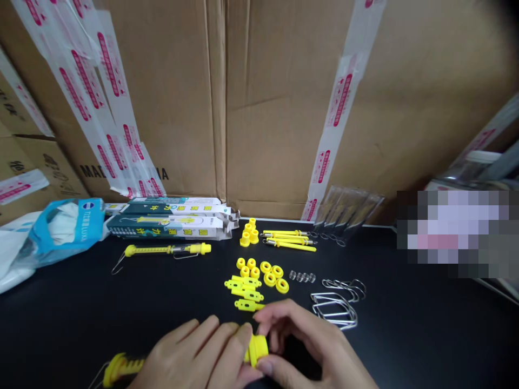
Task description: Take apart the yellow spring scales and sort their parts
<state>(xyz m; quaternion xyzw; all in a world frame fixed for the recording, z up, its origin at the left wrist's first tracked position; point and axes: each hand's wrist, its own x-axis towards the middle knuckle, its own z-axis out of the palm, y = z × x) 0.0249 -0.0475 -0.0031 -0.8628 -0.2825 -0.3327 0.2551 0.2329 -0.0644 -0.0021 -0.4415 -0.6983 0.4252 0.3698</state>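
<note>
At the bottom of the view my left hand point(194, 356) grips a yellow spring scale point(121, 367) whose far end sticks out to the left. My right hand point(308, 346) pinches a yellow round cap point(257, 348) at the scale's right end, thumb and fingers around it. Just beyond my fingers lie flat yellow tabs point(245, 289), yellow rings point(273, 274) and small yellow caps point(247, 267). To the right are bent wire hooks point(334, 309) and small clear rings point(302, 276).
A finished yellow spring scale point(166, 250) lies on the black table point(405, 335) near printed boxes point(170, 219). Yellow rods point(287, 239) and clear sleeves point(348, 208) lie further back. Taped cardboard cartons point(263, 108) form a wall behind. A blue bag point(60, 229) sits left.
</note>
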